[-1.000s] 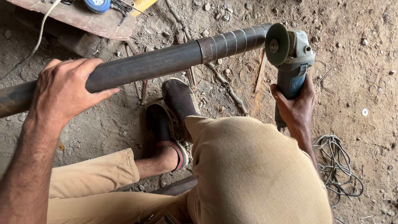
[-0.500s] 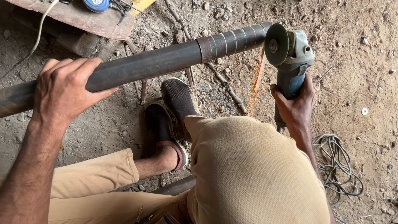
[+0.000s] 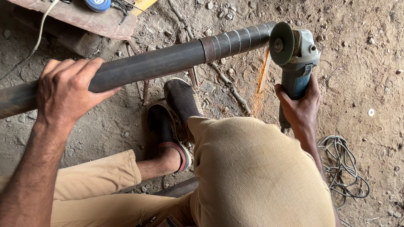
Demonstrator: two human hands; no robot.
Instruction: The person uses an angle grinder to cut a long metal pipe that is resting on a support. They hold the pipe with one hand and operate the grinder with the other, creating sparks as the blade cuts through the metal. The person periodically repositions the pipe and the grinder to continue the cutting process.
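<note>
- Left hand (image 3: 63, 90): fingers wrapped over dark steel pipe (image 3: 143, 67), held level above dirt floor (image 3: 362, 63).
- Right hand (image 3: 299, 105): fingers closed on angle grinder (image 3: 294, 54), disc at pipe end.
- Orange sparks (image 3: 261, 80): longer, brighter than before.

left hand (image 3: 67, 90) gripping pipe (image 3: 160, 63), grinder (image 3: 294, 54) sparking

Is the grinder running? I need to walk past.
Running: orange sparks stream down where the grinder disc meets the pipe end.
</note>
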